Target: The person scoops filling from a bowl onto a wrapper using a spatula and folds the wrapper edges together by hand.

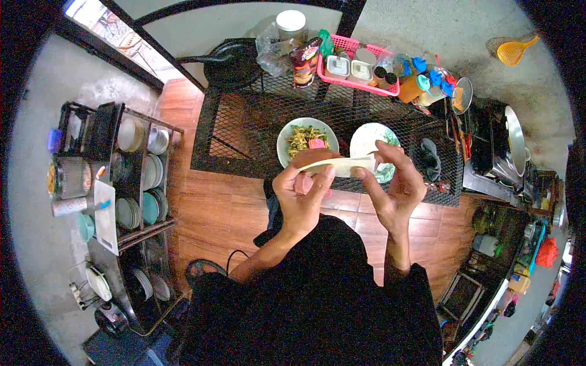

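Both my hands are raised over the near edge of the black mesh table [244,131]. Between them is a thin, pale, bent wrapper [342,166], like a spring roll wrapper. My left hand [299,198] grips its left part, thumb in front and fingers behind. At the right end, my right hand [397,189] pinches it with the thumb and a finger. Just beyond my left hand stands a pale bowl [284,135] of chopped vegetables [305,135], with a pink utensil [316,144] in it. Behind my right hand lies a white plate with green markings [365,137], partly covered.
A pink basket [360,85] of containers, a snack packet [305,64], a white-lidded jar [290,21] and a black pan [232,64] line the table's back. A dish rack [146,235] stands left. On the right is a stove with a large metal pan [517,140].
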Motion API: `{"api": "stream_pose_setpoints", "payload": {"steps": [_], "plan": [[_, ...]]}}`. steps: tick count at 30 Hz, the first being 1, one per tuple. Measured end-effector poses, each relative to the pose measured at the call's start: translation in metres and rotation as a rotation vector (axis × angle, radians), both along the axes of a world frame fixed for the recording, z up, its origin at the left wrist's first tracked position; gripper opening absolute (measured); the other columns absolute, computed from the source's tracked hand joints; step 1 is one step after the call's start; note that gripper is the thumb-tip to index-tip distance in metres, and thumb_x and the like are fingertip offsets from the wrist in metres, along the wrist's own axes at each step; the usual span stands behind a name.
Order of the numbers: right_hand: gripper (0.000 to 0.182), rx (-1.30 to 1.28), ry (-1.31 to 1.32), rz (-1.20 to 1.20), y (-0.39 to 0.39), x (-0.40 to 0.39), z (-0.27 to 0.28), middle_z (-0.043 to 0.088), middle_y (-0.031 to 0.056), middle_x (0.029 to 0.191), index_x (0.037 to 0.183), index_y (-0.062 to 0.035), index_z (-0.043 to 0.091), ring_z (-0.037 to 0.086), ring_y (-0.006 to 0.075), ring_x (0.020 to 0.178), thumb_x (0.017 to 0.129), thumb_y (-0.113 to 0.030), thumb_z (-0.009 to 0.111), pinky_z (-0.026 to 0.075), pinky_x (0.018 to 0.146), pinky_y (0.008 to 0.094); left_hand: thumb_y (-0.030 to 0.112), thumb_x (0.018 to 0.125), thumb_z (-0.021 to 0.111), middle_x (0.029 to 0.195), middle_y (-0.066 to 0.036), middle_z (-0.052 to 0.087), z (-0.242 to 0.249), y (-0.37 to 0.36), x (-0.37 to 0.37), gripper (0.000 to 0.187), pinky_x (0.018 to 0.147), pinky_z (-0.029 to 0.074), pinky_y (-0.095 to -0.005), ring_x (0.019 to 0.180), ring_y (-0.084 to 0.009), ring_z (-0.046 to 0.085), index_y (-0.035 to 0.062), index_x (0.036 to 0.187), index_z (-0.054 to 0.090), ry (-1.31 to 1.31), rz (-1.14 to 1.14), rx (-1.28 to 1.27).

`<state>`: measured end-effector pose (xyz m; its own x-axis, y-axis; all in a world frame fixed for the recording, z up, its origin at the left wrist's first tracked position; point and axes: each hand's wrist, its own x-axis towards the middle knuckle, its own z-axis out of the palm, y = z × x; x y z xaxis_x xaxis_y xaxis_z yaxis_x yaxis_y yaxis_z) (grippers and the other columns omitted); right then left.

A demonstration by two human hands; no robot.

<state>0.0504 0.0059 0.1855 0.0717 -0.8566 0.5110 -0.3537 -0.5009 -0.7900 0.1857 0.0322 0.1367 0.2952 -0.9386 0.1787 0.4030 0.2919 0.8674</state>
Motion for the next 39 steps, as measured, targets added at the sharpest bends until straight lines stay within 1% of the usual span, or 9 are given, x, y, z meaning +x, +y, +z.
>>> {"api": "stream_pose_setpoints", "payload": {"steps": [8,10,13,16,19,22,30,37,39], "plan": [[0.041,0.172,-0.212,0.074,0.004,0.001,0.001,0.064,0.0075,0.082,0.104,0.0012,0.063,0.055,0.0141,0.077,0.065,-0.002,0.077,0.042,0.071,0.0283,0.005,0.085,0.063,0.099,-0.013,0.064,0.006,0.004,0.011,0.013,0.069,0.051,-0.0237,0.089,-0.0157,0.061,-0.0011,0.096,0.065,-0.077,-0.026,-0.037],[0.048,0.248,-0.149,0.185,0.002,-0.003,0.002,0.064,0.0104,0.09,0.11,0.0042,0.059,0.058,0.0167,0.085,0.065,0.004,0.076,0.044,0.083,0.0313,0.006,0.084,0.063,0.099,-0.013,0.064,0.006,0.005,0.011,0.012,0.069,0.051,-0.0234,0.089,-0.0164,0.061,-0.0003,0.095,0.065,-0.137,0.0,-0.086],[0.045,0.262,-0.137,0.241,-0.002,-0.003,0.0,0.064,0.011,0.087,0.107,0.0037,0.061,0.058,0.0176,0.083,0.065,0.003,0.075,0.044,0.082,0.031,0.005,0.083,0.064,0.098,-0.014,0.064,0.01,0.008,0.011,0.011,0.068,0.053,-0.0243,0.09,-0.0182,0.061,0.0011,0.093,0.066,-0.007,-0.027,-0.049],[0.034,0.278,-0.166,0.275,-0.003,0.0,0.002,0.064,0.0117,0.085,0.098,0.003,0.064,0.059,0.0193,0.08,0.066,0.003,0.075,0.045,0.078,0.0306,0.003,0.082,0.065,0.098,-0.015,0.063,0.008,0.006,0.015,0.012,0.067,0.054,-0.026,0.09,-0.0194,0.061,0.0018,0.094,0.066,-0.193,0.006,-0.155],[0.025,0.237,-0.166,0.295,-0.005,0.0,-0.004,0.066,0.0078,0.082,0.088,-0.0032,0.07,0.057,0.0158,0.075,0.065,-0.005,0.078,0.042,0.067,0.0277,0.002,0.082,0.064,0.097,-0.015,0.062,0.012,0.007,0.012,0.013,0.069,0.055,-0.0276,0.09,-0.0203,0.061,0.001,0.094,0.064,-0.093,-0.016,-0.139],[0.018,0.259,-0.201,0.278,-0.003,0.002,-0.003,0.066,0.008,0.079,0.081,-0.0022,0.07,0.058,0.0167,0.074,0.065,-0.005,0.077,0.044,0.068,0.0292,0.002,0.082,0.064,0.095,-0.016,0.062,0.013,0.007,0.012,0.012,0.068,0.055,-0.0271,0.09,-0.0202,0.061,0.001,0.094,0.063,-0.001,-0.044,-0.125],[0.017,0.229,-0.182,0.304,-0.003,0.004,0.001,0.066,0.0089,0.079,0.08,-0.002,0.069,0.06,0.0183,0.075,0.065,-0.004,0.077,0.046,0.071,0.0308,-0.001,0.078,0.066,0.092,-0.014,0.063,0.014,0.002,0.027,0.014,0.077,0.049,-0.0312,0.086,-0.0202,0.06,0.0011,0.091,0.065,-0.293,-0.035,-0.219],[0.014,0.218,-0.241,0.296,-0.003,0.005,0.003,0.066,0.0079,0.078,0.08,-0.002,0.069,0.059,0.0177,0.073,0.067,-0.004,0.075,0.046,0.07,0.0317,-0.003,0.077,0.066,0.092,-0.014,0.063,0.011,0.001,0.024,0.011,0.078,0.049,-0.0313,0.087,-0.0211,0.061,-0.0001,0.087,0.065,-0.204,0.006,-0.226],[0.013,0.205,-0.2,0.291,-0.004,0.005,0.002,0.066,0.0082,0.078,0.079,-0.002,0.069,0.059,0.0181,0.072,0.068,-0.004,0.075,0.045,0.07,0.032,-0.002,0.076,0.068,0.093,-0.014,0.063,0.011,0.002,0.027,0.012,0.078,0.049,-0.0307,0.087,-0.0207,0.061,-0.0009,0.088,0.066,-0.154,-0.068,-0.204]]}}
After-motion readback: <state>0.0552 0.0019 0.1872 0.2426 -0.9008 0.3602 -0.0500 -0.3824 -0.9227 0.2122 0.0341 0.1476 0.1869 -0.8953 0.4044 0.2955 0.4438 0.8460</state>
